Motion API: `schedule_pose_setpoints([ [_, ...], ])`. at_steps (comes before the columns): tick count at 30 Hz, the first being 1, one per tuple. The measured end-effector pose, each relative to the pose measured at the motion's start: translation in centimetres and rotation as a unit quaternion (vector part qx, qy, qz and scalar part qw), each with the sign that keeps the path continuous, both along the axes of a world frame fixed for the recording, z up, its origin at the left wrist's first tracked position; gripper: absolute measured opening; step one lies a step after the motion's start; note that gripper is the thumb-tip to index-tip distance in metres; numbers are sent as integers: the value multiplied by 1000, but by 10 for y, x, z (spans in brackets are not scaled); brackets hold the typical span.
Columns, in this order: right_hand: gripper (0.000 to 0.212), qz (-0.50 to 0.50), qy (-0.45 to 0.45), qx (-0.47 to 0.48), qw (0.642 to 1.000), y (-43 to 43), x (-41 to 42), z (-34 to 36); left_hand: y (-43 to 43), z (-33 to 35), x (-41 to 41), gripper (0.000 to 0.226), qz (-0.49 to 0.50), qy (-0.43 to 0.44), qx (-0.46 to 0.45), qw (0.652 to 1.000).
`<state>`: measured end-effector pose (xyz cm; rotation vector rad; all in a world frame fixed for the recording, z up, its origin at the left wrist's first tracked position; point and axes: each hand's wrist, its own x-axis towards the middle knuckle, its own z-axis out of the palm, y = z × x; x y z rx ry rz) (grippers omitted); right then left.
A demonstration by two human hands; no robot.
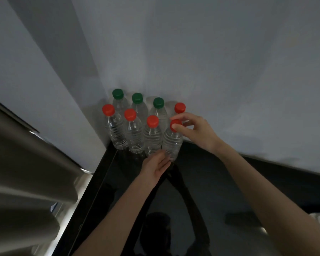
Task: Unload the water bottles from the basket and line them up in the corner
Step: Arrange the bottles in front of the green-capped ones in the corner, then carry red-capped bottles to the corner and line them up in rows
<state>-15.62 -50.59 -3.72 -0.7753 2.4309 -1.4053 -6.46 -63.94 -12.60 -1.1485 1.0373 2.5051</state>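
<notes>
Eight clear water bottles stand upright in two rows in the far left corner of a glossy black tabletop (220,182), against white walls. The right hand (196,130) pinches the red cap of the front row's rightmost bottle (171,143). The left hand (156,164), open and flat, touches that bottle's base.

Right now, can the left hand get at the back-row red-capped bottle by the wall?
Probably not directly. The back-row red-capped bottle sits behind the front-right bottle, which the left hand touches low down, and the right hand on that bottle's cap blocks the way over.
</notes>
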Motion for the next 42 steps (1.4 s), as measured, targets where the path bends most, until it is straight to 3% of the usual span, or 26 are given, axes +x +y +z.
schedule_pose_setpoints([
  [4, 29, -11, 49, 35, 998, 2, 6, 1, -15, -4, 13, 41, -27, 1, -32, 999],
  [8, 35, -13, 133, 77, 988, 0, 14, 0, -28, 2, 11, 44, -20, 59, -7, 998],
  [17, 40, -19, 155, 130, 979, -3, 20, 4, -34, 2, 15, 50, -68, 64, -41, 995],
  [20, 44, -2, 156, 169, 973, 2, 27, 11, -35, 9, 28, 51, -104, 71, -92, 988],
  [22, 44, -18, 172, 170, 970, 10, 38, 22, -30, 20, 44, 53, -168, 105, -169, 966],
  [25, 47, -53, 197, 178, 963, 33, 69, 42, -13, 41, 68, 51, -241, 167, -295, 909],
  [27, 46, -77, 205, 190, 957, 56, 94, 53, 1, 56, 80, 48, -272, 232, -393, 847],
  [31, 43, -126, 231, 215, 941, 107, 151, 68, 35, 91, 97, 46, -293, 324, -625, 647],
  [33, 41, -158, 242, 230, 929, 136, 176, 72, 58, 111, 103, 45, -291, 344, -704, 549],
  [35, 40, -191, 246, 251, 917, 167, 198, 76, 85, 127, 109, 47, -294, 367, -745, 473],
  [38, 37, -223, 258, 273, 900, 220, 225, 81, 134, 141, 116, 49, -304, 406, -755, 416],
  [42, 36, -268, 253, 276, 888, 298, 250, 83, 214, 151, 128, 49, -328, 442, -740, 386],
])
